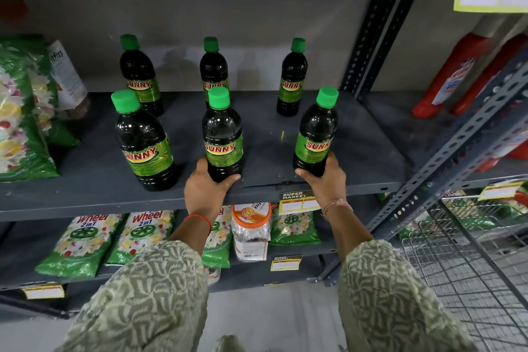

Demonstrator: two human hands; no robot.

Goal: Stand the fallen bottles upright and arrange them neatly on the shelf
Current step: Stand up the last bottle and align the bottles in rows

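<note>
Several dark bottles with green caps and green SUNNY labels stand upright on the grey shelf (85, 180) in two rows. The back row holds a left bottle (140, 77), a middle bottle (213, 71) and a right bottle (293, 80). In the front row, the left bottle (144, 143) stands free. My left hand (204, 188) grips the base of the front middle bottle (222, 134). My right hand (325, 180) grips the base of the front right bottle (315, 134), which leans slightly right. No bottle lies on its side.
Green detergent bags (20, 111) and a white pouch (67, 74) crowd the shelf's left end. Red bottles (457, 74) stand on the neighbouring rack to the right. Below are Wheel bags (85, 240) and a plastic jar (251, 230). A wire trolley (471, 251) is at lower right.
</note>
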